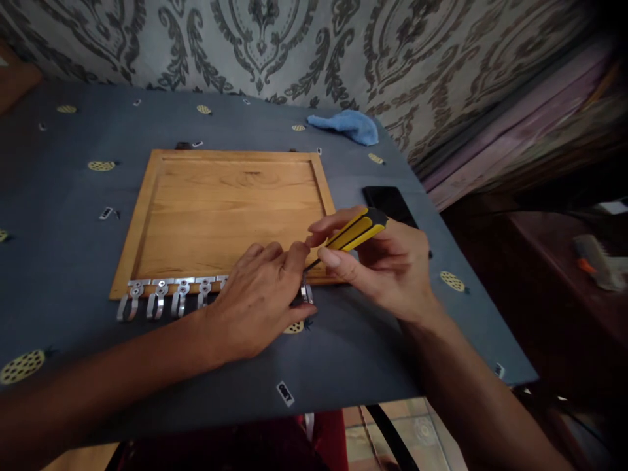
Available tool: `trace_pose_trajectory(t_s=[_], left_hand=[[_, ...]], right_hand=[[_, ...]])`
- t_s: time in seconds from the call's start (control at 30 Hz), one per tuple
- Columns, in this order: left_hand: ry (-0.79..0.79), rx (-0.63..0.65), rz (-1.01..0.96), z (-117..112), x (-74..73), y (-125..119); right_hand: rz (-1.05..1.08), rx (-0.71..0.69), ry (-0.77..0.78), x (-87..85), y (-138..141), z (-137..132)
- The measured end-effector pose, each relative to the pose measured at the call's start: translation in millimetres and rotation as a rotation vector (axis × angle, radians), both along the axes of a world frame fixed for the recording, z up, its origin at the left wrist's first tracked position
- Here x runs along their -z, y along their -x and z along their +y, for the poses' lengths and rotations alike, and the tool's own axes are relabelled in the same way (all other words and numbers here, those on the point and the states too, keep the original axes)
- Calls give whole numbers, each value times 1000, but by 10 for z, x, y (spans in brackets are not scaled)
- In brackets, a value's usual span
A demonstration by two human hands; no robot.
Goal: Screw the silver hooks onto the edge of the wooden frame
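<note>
Patterned wall (326, 39) and grey-blue tablecloth (63, 252): screwdriver (352, 234) at a wooden panel (230, 216)

Flat on the cloth lies the framed panel, with a metal hook rack (182, 289) along its near edge, curved hooks jutting past it. Over the right part of that edge rests the left hand (265, 291), palm down, fingers bent and close together, thumb held away; whether it pinches anything, I cannot tell. Just right of the panel's near corner, the right hand (392, 265) pinches the screwdriver's yellow-and-black handle between thumb and fingers, the shaft slanting down to the panel's near edge; its tip is hidden by the left hand. Beyond the panel's far right corner sits a crumpled blue rag (350, 125); to the panel's right, a black slab-like device (390, 203).
</note>
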State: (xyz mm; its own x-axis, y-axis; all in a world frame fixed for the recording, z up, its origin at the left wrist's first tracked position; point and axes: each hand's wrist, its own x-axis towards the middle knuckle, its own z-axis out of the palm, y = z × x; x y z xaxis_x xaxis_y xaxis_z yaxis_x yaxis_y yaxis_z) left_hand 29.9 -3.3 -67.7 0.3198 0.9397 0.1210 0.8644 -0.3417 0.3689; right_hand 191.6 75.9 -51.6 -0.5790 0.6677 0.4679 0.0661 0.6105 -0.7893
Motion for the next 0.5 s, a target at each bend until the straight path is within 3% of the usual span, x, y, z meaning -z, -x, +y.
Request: trace_pose_trajectory(t_s=[0.2, 0.5], left_hand=[[-29, 7, -8, -14, 6, 11], [-20, -6, 4, -13, 23, 9]], right_hand=[[10, -96, 121, -108, -65, -2], [13, 9, -90, -87, -43, 24]])
